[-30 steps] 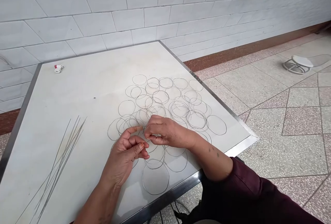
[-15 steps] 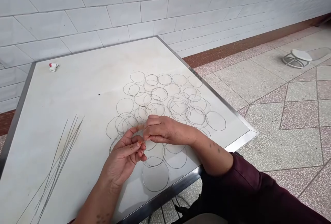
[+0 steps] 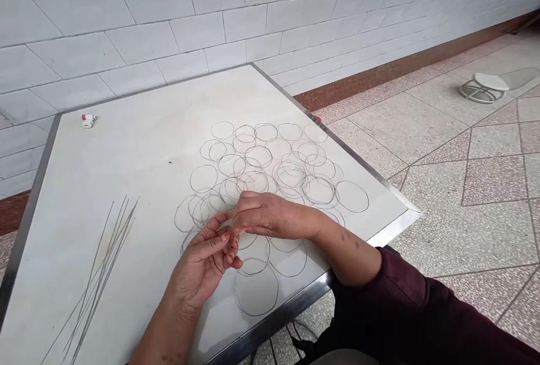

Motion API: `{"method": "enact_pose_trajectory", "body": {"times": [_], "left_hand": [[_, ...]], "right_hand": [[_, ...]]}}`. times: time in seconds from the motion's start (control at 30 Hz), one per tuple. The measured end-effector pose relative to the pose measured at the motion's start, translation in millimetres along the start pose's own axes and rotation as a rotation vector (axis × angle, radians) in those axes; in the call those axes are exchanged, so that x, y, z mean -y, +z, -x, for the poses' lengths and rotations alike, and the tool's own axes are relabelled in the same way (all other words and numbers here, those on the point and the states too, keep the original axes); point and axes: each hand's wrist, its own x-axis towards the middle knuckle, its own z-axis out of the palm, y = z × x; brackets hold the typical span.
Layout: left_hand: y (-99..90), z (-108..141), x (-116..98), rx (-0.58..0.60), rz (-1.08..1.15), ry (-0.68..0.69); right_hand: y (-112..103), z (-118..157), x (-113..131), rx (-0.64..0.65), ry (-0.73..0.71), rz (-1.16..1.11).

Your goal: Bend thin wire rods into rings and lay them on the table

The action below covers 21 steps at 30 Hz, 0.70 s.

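Over the near part of the table, my left hand (image 3: 205,264) and my right hand (image 3: 272,214) meet with their fingertips together. Both pinch a thin wire (image 3: 237,234), of which only a short bit shows between the fingers; its rest is hidden or too fine to trace. Below and behind the hands lie many thin wire rings (image 3: 256,315), several of them overlapping. To the left of my left hand, straight wires (image 3: 98,275) form a loose, crossing bundle.
The white table (image 3: 139,145) has a metal edge and stands against a tiled wall (image 3: 147,5). A small white and red object (image 3: 88,121) lies at its far left corner. On the floor to the right is a white-topped stool (image 3: 485,85).
My fingers have shifted slightly against each other at the wire, with both hands still pinched together. The camera view has tilted a little; the rings and straight wires lie as before.
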Motion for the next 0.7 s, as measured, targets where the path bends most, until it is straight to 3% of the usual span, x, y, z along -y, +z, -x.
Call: {"method": "enact_pose_trajectory", "body": {"times": [0.27, 0.47, 0.7], "left_hand": [[2.7, 0.7, -0.4, 0.020, -0.040, 0.044], [7.5, 2.3, -2.6, 0.048, -0.136, 0.034], [2.9, 3.2, 0.2, 0.065, -0.061, 0.080]], "right_hand": [[-1.2, -1.4, 2.8, -0.044, -0.053, 0.005], [0.7, 0.8, -0.9, -0.087, -0.045, -0.111], [-0.8, -0.5, -1.7, -0.149, 0.106, -0.258]]}}
